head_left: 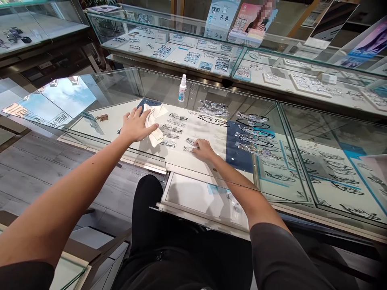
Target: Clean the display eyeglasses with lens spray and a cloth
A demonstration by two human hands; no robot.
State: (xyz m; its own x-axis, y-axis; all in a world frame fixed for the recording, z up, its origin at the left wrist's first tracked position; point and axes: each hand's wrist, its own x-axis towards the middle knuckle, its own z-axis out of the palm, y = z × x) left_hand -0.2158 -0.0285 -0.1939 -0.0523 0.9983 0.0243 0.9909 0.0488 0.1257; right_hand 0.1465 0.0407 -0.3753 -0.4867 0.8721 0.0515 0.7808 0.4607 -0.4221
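Note:
My left hand (135, 125) rests on top of the glass counter (90, 92) and grips a crumpled white cloth (155, 121), pressing it to the glass. My right hand (204, 150) reaches in under the glass top. Its fingertips are closed on a clear-framed pair of glasses (190, 142) at the near end of the white display tray (208, 135). Rows of other glasses (173, 129) lie on that tray between my two hands.
A small white spray bottle (182, 88) stands on the glass behind the cloth. Dark-framed glasses (252, 131) lie on a blue panel to the right. A white drawer (193, 197) is pulled out below my right arm. More glass cases stand behind and to the right.

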